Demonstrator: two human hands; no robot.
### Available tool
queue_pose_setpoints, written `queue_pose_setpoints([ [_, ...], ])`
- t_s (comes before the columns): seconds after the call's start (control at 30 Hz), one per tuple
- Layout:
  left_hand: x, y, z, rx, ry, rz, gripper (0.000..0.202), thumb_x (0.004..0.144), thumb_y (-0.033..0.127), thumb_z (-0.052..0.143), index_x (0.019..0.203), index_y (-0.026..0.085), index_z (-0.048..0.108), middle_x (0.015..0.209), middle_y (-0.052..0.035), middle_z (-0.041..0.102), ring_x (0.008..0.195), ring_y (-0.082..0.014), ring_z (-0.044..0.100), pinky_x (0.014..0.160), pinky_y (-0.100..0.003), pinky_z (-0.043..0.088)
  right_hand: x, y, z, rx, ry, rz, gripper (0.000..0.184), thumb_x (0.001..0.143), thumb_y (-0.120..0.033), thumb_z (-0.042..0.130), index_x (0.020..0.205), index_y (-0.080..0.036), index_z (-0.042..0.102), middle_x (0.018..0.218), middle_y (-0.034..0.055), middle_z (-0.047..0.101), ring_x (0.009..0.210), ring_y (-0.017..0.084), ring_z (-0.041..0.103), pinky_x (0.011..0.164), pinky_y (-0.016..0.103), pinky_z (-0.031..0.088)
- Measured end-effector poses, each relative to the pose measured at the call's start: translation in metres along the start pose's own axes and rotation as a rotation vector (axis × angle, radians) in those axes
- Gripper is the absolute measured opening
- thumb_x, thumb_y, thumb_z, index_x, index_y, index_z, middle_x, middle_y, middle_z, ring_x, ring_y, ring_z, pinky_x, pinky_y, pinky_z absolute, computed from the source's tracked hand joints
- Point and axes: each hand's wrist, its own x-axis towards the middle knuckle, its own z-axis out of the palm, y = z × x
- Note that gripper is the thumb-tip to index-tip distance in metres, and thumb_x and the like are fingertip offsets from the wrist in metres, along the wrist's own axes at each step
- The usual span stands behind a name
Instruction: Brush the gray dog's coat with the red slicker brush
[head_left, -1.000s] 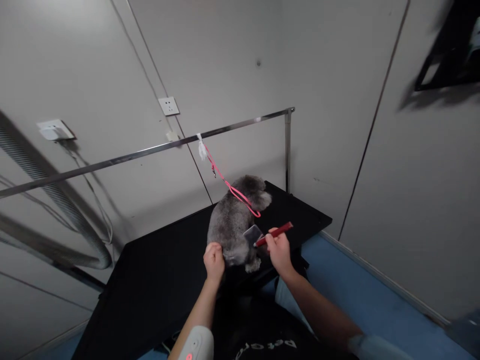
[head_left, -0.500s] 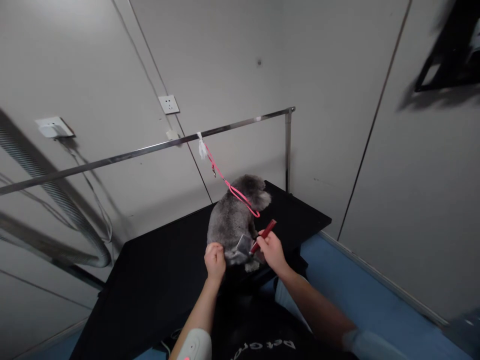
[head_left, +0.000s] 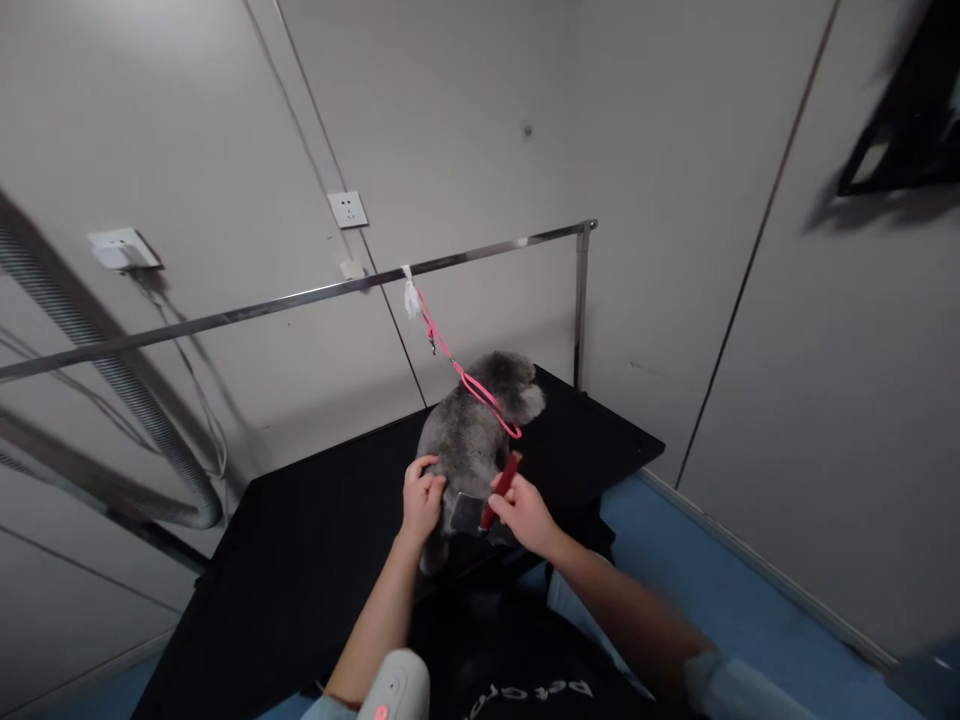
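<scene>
A grey dog (head_left: 465,440) sits on the black table (head_left: 322,530), its head to the right and its rump toward me. A pink loop leash (head_left: 480,388) lies around its neck and runs up to a metal bar. My right hand (head_left: 529,515) is closed around the red handle of a slicker brush (head_left: 504,488). The flat head of the brush rests against fur low on the dog's hindquarters. At the left of the rump, my left hand (head_left: 421,500) touches the coat with its fingers apart and partly bent. The dog's front legs are mostly hidden.
The metal bar (head_left: 300,297) crosses above the table, held by a post (head_left: 581,310) at the right. A ribbed hose (head_left: 142,400) hangs at the left, near wall sockets (head_left: 349,209). A white device (head_left: 397,685) with a pink button shows at the bottom.
My right hand has brought the brush left and slightly down across the hindquarters. My left hand has loosened from its closed hold low on the dog and shifted up slightly, fingers spreading.
</scene>
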Motion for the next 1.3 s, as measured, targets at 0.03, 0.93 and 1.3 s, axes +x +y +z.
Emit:
queue_pose_setpoints([
  [0.03, 0.004, -0.001, 0.0, 0.001, -0.027, 0.017, 0.034, 0.085, 0.032, 0.048, 0.055, 0.018, 0.057, 0.104, -0.0084, 0.061, 0.101, -0.0219, 0.055, 0.091, -0.038, 0.043, 0.001, 0.0, 0.002, 0.009, 0.0, 0.01, 0.024, 0.071, -0.034, 0.064, 0.087, -0.02, 0.053, 0.049, -0.0079, 0.05, 0.04, 0.01, 0.045, 0.041, 0.021, 0.034],
  [0.93, 0.004, 0.002, -0.009, 0.037, -0.148, -0.057, 0.038, 0.087, 0.032, 0.048, 0.052, 0.017, 0.051, 0.102, -0.0087, 0.057, 0.096, -0.02, 0.055, 0.088, -0.036, 0.044, 0.006, -0.022, -0.043, -0.145, 0.399, -0.248, 0.028, 0.076, -0.046, 0.061, 0.073, -0.019, 0.051, 0.06, -0.0028, 0.051, 0.059, 0.014, 0.05, 0.062, 0.028, 0.042],
  [1.3, 0.02, 0.007, -0.003, -0.003, -0.248, -0.095, 0.033, 0.069, 0.034, 0.07, 0.09, 0.021, 0.048, 0.129, -0.0127, 0.044, 0.128, -0.0276, 0.04, 0.103, -0.044, 0.036, -0.066, 0.024, -0.001, 0.327, -0.405, 0.329, 0.041, 0.064, -0.049, 0.074, 0.083, -0.016, 0.06, 0.078, 0.0043, 0.066, 0.069, 0.016, 0.062, 0.063, 0.028, 0.045],
])
